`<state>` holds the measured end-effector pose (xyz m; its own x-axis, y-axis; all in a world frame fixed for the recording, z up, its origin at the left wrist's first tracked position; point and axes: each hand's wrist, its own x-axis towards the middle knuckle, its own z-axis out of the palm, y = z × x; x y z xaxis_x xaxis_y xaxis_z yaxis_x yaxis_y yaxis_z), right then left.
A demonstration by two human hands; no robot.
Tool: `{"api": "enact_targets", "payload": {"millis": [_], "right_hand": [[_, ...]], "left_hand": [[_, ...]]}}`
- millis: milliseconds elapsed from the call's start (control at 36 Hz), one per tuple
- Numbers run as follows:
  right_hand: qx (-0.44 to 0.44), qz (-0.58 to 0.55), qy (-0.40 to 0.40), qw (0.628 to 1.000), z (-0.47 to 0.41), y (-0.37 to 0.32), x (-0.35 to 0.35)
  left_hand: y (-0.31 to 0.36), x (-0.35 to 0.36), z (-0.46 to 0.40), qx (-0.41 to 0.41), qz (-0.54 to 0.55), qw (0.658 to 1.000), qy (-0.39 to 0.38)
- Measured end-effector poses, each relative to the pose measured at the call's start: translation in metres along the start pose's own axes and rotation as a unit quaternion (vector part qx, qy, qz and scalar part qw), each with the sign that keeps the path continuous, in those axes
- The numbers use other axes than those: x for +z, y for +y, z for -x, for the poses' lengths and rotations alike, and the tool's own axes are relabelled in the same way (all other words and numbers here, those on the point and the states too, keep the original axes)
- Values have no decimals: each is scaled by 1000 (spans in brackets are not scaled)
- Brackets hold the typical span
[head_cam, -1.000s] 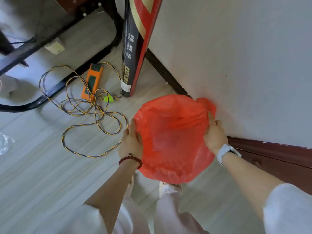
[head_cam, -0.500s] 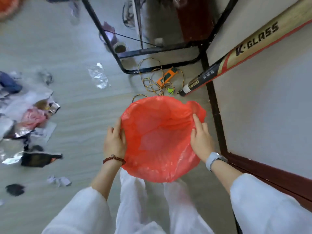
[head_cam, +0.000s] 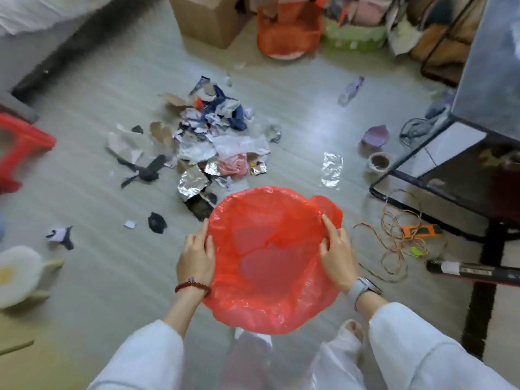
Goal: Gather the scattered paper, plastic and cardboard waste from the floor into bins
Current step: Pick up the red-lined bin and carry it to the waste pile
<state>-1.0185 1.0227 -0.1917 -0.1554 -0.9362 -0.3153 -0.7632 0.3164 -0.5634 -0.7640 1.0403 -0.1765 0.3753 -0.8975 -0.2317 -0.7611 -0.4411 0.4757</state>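
Note:
I hold a round bin lined with a red plastic bag [head_cam: 270, 257] in front of me, above the floor. My left hand [head_cam: 195, 257] grips its left rim. My right hand [head_cam: 336, 257] grips the right rim, thumb on the bag's edge. The bin looks empty inside. Beyond it, a heap of waste [head_cam: 208, 147] lies on the floor: torn paper, cardboard scraps, foil and plastic wrappers. A clear plastic bottle [head_cam: 350, 91] and a clear plastic sheet [head_cam: 332, 170] lie apart to the right.
A cardboard box [head_cam: 208, 21], another red-lined bin [head_cam: 288, 32] and a green bin [head_cam: 354, 38] stand at the far wall. A black-framed table [head_cam: 439, 178] stands right, with tangled cable [head_cam: 394, 240] and an orange device [head_cam: 420, 230] beside it. A red stool [head_cam: 19, 153] is at left.
My view has swung left from the wall to the littered room. Both hands keep the same grip on the red-lined bin, carried along with the turn.

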Motion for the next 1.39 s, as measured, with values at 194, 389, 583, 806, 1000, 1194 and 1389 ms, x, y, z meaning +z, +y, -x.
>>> {"api": "enact_targets", "payload": {"millis": [194,389,583,806,1000,1194,1389], "right_hand": [[-93,17,-41,995,-36,-146,66],[-141,35,-58,988,-86,-259,116],[-138,39,-58,988,-171,-369,175],[-120,69,-71,988,-260,-510,234],[-127,68,-71,987,-312,-615,283],[-62,33,-20,997,-354,-705,358],[49,-41,50,997,-378,-784,417]], "left_hand": [[-84,-96,-65,-60,23,996,63],[-140,-154,-142,-109,57,989,88],[-180,-204,-282,-125,60,986,89],[-218,-276,-435,-147,56,984,78],[-269,-330,-534,-141,71,985,65],[-328,-375,-677,-87,84,993,4],[-359,-421,-810,24,52,997,-50]]}}
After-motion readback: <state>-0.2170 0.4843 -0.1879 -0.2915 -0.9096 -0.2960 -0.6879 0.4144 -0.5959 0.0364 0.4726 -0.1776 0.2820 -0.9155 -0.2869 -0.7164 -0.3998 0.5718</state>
